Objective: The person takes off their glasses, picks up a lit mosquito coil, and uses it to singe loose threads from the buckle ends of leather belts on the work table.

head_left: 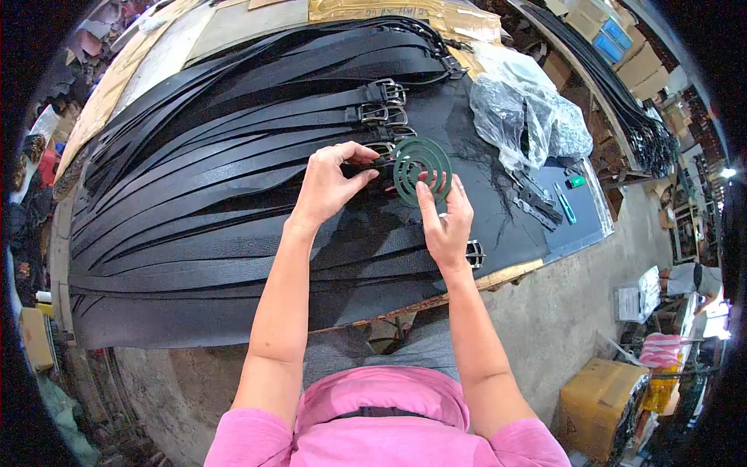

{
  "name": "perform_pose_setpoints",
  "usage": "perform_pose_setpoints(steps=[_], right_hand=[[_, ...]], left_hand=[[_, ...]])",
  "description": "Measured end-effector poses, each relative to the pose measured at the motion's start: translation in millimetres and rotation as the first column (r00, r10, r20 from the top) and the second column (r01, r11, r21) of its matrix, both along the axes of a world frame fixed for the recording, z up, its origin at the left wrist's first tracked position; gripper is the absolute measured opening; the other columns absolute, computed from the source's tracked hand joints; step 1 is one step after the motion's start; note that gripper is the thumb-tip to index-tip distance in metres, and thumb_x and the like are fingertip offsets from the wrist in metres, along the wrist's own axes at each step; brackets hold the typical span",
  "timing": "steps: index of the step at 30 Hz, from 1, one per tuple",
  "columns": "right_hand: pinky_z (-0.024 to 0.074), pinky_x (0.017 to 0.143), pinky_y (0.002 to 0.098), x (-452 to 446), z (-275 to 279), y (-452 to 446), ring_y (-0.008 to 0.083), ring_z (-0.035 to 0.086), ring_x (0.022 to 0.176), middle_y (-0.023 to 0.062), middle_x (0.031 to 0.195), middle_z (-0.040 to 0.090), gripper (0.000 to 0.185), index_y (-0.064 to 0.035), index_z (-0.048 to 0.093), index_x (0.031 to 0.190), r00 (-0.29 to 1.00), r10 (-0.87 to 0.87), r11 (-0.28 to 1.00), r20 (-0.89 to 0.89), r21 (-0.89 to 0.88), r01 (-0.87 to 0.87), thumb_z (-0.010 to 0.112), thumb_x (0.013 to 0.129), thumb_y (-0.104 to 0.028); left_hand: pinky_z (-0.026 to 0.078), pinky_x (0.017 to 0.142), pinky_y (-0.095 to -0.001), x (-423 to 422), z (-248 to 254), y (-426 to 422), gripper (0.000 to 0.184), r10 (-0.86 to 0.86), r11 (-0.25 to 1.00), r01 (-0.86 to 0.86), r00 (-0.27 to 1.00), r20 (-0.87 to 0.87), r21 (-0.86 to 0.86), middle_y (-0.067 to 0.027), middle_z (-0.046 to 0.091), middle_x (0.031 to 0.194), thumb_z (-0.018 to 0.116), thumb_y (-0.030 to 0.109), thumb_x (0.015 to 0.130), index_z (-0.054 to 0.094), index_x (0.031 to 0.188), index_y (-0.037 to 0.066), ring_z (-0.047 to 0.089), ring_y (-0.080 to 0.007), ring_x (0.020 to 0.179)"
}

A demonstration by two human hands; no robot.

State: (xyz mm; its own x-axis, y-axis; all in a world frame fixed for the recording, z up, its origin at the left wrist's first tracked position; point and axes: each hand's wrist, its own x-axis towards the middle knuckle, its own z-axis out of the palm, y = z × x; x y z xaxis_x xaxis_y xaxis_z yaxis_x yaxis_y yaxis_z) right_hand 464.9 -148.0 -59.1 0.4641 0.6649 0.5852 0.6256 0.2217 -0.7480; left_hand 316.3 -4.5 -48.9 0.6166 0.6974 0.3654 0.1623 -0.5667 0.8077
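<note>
A green spiral coil [402, 180] is held upright over the table by my right hand [447, 222], its thumb on the near face and its fingers behind. Just left of the coil is my left hand [333, 180], thumb and fingertips curled toward each other near the coil's left edge; whatever lies between the fingertips is too small to make out. Beneath both hands, long black belts [194, 191] lie fanned out to the left, with metal buckles [374, 114] at their right ends. One more buckle [475, 254] shows beside my right wrist.
Clear plastic bags [529, 109] lie at the table's back right. Near them are black strap pieces [535, 204], a teal cutter [564, 204] and a small green item [575, 182]. A cardboard box [603, 409] stands on the floor at right. Another person [692, 279] is at the far right.
</note>
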Motion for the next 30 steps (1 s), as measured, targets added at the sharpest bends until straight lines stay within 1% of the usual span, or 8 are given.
perform_pose_setpoints(steps=[3,6,9,18,21,30], right_hand=[[0.0494,0.080,0.0401,-1.2,2.2,-1.0,0.0340,0.062,0.089,0.0163,0.097,0.065,0.011,0.0003,0.064,0.101,0.998,-0.023,1.000,0.064,0.017,0.022,0.065,0.091,-0.005],[0.0495,0.080,0.0415,-2.6,4.0,-2.5,0.0352,0.062,0.092,0.0181,0.099,0.064,0.011,0.0008,0.064,0.100,0.997,-0.028,1.000,0.068,0.000,0.028,0.065,0.091,-0.006],[0.0494,0.080,0.0418,-1.3,2.3,-3.3,0.0360,0.061,0.093,0.0193,0.099,0.064,0.012,0.0018,0.064,0.100,0.994,0.001,1.000,0.111,-0.007,0.000,0.065,0.091,-0.006],[0.0490,0.082,0.0426,-2.7,4.7,-2.9,0.0371,0.060,0.094,0.0205,0.099,0.064,0.013,0.0042,0.063,0.101,0.994,0.031,0.999,0.106,-0.020,-0.029,0.065,0.089,-0.002],[0.0488,0.082,0.0428,-3.4,4.8,-2.8,0.0374,0.060,0.095,0.0206,0.098,0.064,0.013,0.0044,0.063,0.101,0.993,0.026,0.999,0.112,-0.023,-0.024,0.065,0.089,-0.002],[0.0488,0.082,0.0430,-3.6,3.6,-2.5,0.0367,0.060,0.094,0.0205,0.098,0.064,0.013,0.0042,0.063,0.101,0.994,0.026,0.999,0.102,-0.038,-0.023,0.064,0.090,-0.003]], left_hand=[[0.052,0.084,-0.0312,-1.0,1.9,-0.4,0.028,0.000,1.000,0.000,1.000,-0.021,0.024,-0.0089,0.075,0.096,0.080,0.006,0.075,0.073,0.102,0.003,0.069,-0.0178,0.089],[0.054,0.079,-0.0333,0.3,1.9,-2.0,0.025,0.005,0.997,-0.007,1.000,0.024,0.082,-0.0111,0.074,0.088,0.080,0.004,0.072,0.072,0.096,0.002,0.071,-0.0225,0.084],[0.054,0.079,-0.0340,0.0,1.9,-1.1,0.025,-0.010,0.996,0.008,1.000,0.019,0.088,-0.0106,0.074,0.088,0.080,0.005,0.072,0.072,0.095,0.003,0.071,-0.0234,0.085],[0.054,0.077,-0.0337,-0.6,3.0,-2.3,0.025,-0.007,0.997,0.007,1.000,0.002,0.081,-0.0105,0.074,0.090,0.080,0.006,0.073,0.072,0.096,0.003,0.071,-0.0233,0.084],[0.054,0.077,-0.0333,-0.3,1.0,-1.1,0.025,-0.019,0.996,0.016,0.999,0.026,0.089,-0.0109,0.074,0.089,0.079,0.005,0.073,0.072,0.096,0.002,0.071,-0.0227,0.084],[0.054,0.076,-0.0336,-0.2,0.4,-0.5,0.024,-0.020,0.998,0.019,1.000,0.018,0.064,-0.0110,0.074,0.090,0.079,0.004,0.073,0.072,0.096,0.002,0.071,-0.0225,0.084]])
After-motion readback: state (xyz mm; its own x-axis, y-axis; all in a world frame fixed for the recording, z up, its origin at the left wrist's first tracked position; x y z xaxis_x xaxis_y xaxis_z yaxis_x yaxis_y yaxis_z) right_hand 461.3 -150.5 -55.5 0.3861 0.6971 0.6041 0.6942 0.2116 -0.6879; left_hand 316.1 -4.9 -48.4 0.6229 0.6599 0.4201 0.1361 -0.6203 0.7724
